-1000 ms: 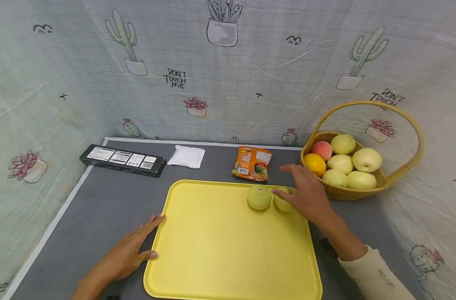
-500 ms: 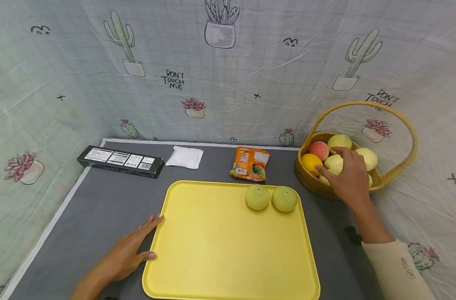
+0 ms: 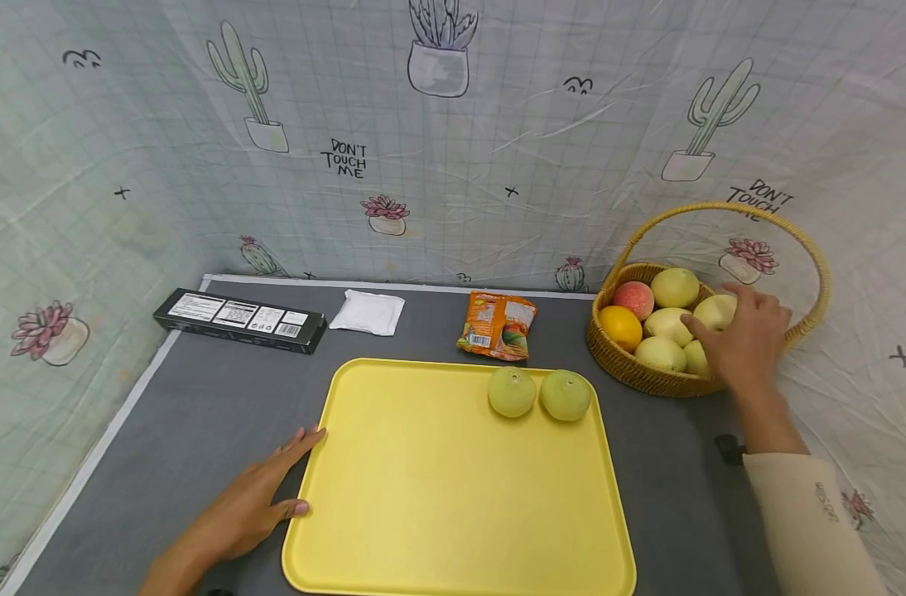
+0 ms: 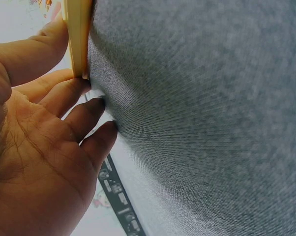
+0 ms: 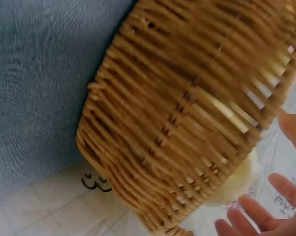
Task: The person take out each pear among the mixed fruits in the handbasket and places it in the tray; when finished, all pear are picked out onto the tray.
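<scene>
My left hand (image 3: 255, 501) lies at the left edge of the yellow tray (image 3: 453, 497), fingertips and thumb touching its rim. In the left wrist view, its fingers (image 4: 81, 115) reach along the table by the tray's edge (image 4: 78, 42). My right hand (image 3: 751, 335) is over the right side of the wicker basket (image 3: 647, 379), thumb and fingers spread around a pale yellow apple-like fruit (image 3: 714, 313). The right wrist view shows the loose fingers (image 5: 253, 211) beside the basket wall (image 5: 187, 98); contact with the fruit cannot be made out. Two yellow-green round fruits (image 3: 512, 392) sit at the tray's back right.
A peach (image 3: 633, 300), an orange (image 3: 620, 328) and several pale green fruits (image 3: 660, 353) fill the basket under its tall handle (image 3: 721, 205). Behind the tray lie a black box (image 3: 240, 319), a white packet (image 3: 368, 313) and an orange snack bag (image 3: 497, 324).
My right hand has left the fruit at the tray's back right corner and moved right to the basket, then across to its right side. My left hand stays at the tray's edge.
</scene>
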The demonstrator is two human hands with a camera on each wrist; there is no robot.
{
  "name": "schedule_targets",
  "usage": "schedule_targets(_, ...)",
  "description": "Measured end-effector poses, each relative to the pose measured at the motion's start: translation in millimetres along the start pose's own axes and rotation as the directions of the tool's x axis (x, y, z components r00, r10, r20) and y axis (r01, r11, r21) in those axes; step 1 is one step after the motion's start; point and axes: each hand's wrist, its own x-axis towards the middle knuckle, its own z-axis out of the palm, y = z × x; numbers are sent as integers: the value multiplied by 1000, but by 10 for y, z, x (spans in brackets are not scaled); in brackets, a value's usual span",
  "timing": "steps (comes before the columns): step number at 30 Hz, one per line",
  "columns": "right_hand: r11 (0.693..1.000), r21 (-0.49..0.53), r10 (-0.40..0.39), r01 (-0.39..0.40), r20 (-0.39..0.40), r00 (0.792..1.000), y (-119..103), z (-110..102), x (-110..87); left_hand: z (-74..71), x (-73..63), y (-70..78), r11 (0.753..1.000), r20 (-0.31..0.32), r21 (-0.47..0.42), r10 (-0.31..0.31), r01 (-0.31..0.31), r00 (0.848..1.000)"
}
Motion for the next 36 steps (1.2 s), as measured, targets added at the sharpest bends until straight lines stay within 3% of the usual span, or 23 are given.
schedule_targets(3, 1000, -11, 25, -25, 47, 999, 53, -5, 62, -4, 4, 15, 999, 5, 26, -18, 18, 1000)
schedule_targets(9, 997, -25, 74, -71, 154, 985, 130, 19, 169, 7, 6, 21, 999, -8, 37, 16, -16, 1000)
schedule_targets(15, 991, -87, 117, -101, 208, 971, 155, 39, 229, 8, 11, 32, 997, -9, 71, 23, -23, 1000)
schedule_targets(20, 992, -89, 106, -89, 203, 973, 132, 25, 211, 7, 11, 36, 998, -5, 63, 11, -10, 1000)
schedule_targets(26, 997, -22, 81, -78, 164, 983, 3, -35, 77, 17, 10, 30, 997, -21, 72, 17, -16, 1000)
schedule_targets(36, 996, 22, -82, 81, 90, 993, -502, -191, -349, 15, 10, 21, 998, -18, 56, 13, -12, 1000)
